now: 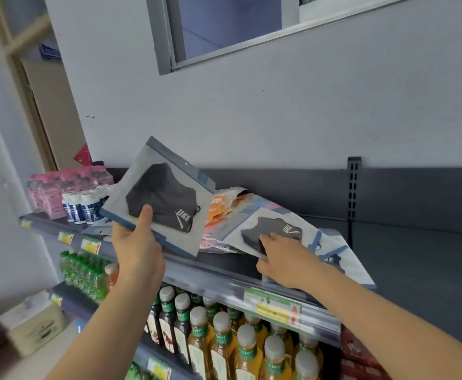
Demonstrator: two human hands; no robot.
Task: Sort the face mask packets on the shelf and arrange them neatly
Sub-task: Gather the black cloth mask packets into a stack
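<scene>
The dark grey top shelf (416, 256) spans the view, its right half bare; on the tier below its front edge stand rows of yellow oil bottles (224, 338) and, further left, green bottles (84, 272). A loose pile of face mask packets (331, 250) sprawls across the shelf's middle, overlapping and skewed, reaching the front edge, with an orange packet (220, 208) among them toward the back. Pink packs (60, 185) and white-capped bottles (82, 207) crowd the left end. One clear packet with a black mask (164, 196) is held tilted above the front edge, left of the pile; the left hand (136, 250) pinches its lower corner, thumb on the face. The right hand (287, 261) lies with fingers stretched flat on another black-mask packet (276, 229) atop the pile, not curled round it.
</scene>
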